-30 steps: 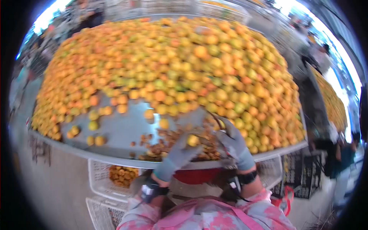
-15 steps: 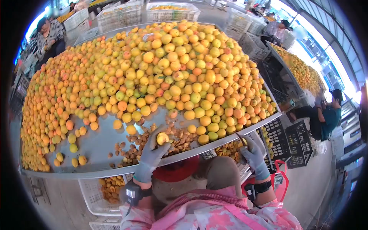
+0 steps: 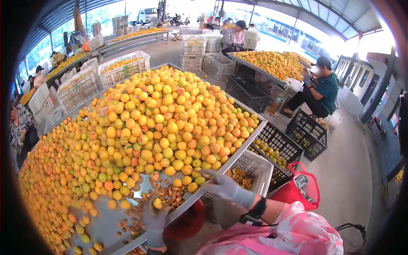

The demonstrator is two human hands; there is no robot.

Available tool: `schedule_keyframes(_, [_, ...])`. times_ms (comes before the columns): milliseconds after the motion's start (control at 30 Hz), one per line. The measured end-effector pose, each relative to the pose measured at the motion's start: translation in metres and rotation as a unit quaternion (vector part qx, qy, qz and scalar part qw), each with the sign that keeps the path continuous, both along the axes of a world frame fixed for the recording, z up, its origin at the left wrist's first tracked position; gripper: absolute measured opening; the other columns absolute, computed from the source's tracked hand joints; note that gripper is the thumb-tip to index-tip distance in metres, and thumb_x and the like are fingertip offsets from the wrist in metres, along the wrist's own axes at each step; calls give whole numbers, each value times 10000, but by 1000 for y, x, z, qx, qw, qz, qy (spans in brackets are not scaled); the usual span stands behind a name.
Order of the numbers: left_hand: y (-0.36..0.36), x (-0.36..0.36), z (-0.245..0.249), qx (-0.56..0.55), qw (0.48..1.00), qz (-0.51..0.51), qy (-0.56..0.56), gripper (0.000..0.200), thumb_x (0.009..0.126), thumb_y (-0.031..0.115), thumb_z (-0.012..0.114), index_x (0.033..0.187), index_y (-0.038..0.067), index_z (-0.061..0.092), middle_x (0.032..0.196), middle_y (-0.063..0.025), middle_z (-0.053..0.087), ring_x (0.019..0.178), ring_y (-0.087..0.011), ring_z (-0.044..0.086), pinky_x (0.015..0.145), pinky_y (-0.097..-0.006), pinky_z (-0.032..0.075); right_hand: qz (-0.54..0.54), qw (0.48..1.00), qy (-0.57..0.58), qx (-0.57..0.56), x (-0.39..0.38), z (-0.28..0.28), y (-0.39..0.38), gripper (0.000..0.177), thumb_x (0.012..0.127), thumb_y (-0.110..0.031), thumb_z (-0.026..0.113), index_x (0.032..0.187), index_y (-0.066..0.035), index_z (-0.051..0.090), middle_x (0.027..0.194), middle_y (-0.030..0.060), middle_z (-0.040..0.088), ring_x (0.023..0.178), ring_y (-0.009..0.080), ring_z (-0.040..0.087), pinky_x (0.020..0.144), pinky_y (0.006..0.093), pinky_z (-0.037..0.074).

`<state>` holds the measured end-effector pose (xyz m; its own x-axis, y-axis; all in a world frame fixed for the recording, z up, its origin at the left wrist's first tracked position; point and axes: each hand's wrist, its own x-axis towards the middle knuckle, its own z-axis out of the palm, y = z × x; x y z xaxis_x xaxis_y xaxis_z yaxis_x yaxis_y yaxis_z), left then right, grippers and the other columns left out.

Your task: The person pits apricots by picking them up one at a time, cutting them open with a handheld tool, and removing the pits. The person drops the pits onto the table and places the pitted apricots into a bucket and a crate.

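My left hand (image 3: 155, 221), in a grey glove, is closed around a yellow apricot (image 3: 158, 203) at the near side of the metal table (image 3: 102, 214). Beside it lie brown pits and scraps (image 3: 170, 193). Above the table's raised edge, my gloved right hand (image 3: 227, 187) has its fingers stretched out and apart. Its fingertips are right by a few whole apricots (image 3: 193, 187) at the rim. The large apricot heap (image 3: 140, 114) spreads over the table beyond both hands.
Below the table's right edge, a white crate (image 3: 259, 168) holds cut apricots (image 3: 239, 177). Black crates (image 3: 278, 138) and a red bag (image 3: 297, 191) stand farther right. One person (image 3: 321, 91) sits at another fruit-covered table (image 3: 272, 63). White crates (image 3: 123, 70) line the far side.
The view has swung to the right. My right hand has moved from over the crate to the apricots at the table edge. The left still holds an apricot.
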<state>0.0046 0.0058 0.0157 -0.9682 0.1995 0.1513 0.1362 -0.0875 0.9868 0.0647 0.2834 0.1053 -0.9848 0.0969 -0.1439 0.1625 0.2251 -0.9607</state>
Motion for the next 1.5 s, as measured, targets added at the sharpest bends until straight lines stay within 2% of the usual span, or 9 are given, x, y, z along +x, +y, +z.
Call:
schedule_keyframes(133, [0,3,5,-38,999,6,15,567,713,157,785,1200,-16,552,1123,-120,596,1006,-209,599,891,-341,490,65,986,-89,-125,-42,5,-80,581,889,-360,634,1345,-49,452,844,102,624,774,209,609,722,334,490])
schedule_keyframes(200, [5,4,10,-20,999,16,36,599,682,245,797,1174,-9,570,1033,-140,643,957,-248,642,846,-361,515,92,986,130,46,-61,-16,-111,565,897,-405,608,1317,-53,473,929,162,641,905,285,615,840,365,464])
schedule_keyframes(300, [-10,0,12,-124,989,46,60,614,662,292,797,1151,-13,584,1007,-155,659,939,-283,659,814,-364,522,119,986,79,91,-76,-26,-141,555,908,-426,584,1294,-40,487,969,179,646,910,304,622,825,369,469])
schedule_keyframes(900, [-18,0,32,-180,975,131,-21,527,770,217,687,1214,-28,542,1080,-168,638,969,-259,632,847,-345,494,209,923,-107,-306,-103,-39,-160,393,991,-159,451,1356,-18,414,1016,31,577,979,98,508,879,255,421])
schedule_keyframes(1033, [-19,-1,24,-227,955,167,90,483,769,227,738,1151,-13,564,927,-160,664,815,-244,670,701,-330,520,175,941,-111,-269,-99,-28,-160,367,956,-165,490,1295,-29,453,886,9,586,700,46,554,566,193,465])
schedule_keyframes(1100, [-18,0,19,24,987,127,-93,470,801,209,732,1166,-20,544,880,-113,642,759,-189,629,692,-299,505,154,933,-143,-292,-101,-22,-160,343,954,-169,493,1269,-36,469,854,1,590,646,37,558,510,184,460])
schedule_keyframes(1167, [-22,-3,24,-106,982,157,19,427,841,175,705,1175,-28,531,842,-62,606,735,-143,576,687,-280,492,140,931,-127,-311,-100,-24,-160,285,950,-157,488,1213,-46,503,806,-7,596,538,40,547,446,185,452])
schedule_keyframes(1233, [-20,-1,17,85,990,90,-63,408,879,164,666,1201,-33,511,892,-39,607,745,-140,570,699,-286,496,126,922,-153,-333,-100,-24,-159,273,948,-142,486,1202,-45,515,749,-3,601,502,53,554,445,191,465])
schedule_keyframes(1500, [-36,-10,35,202,966,120,-109,589,931,189,616,1441,63,348,1279,-86,549,895,-73,576,703,-196,492,196,962,-103,-161,-103,-25,-144,338,940,-166,507,1258,-52,508,697,3,586,503,68,573,426,210,447])
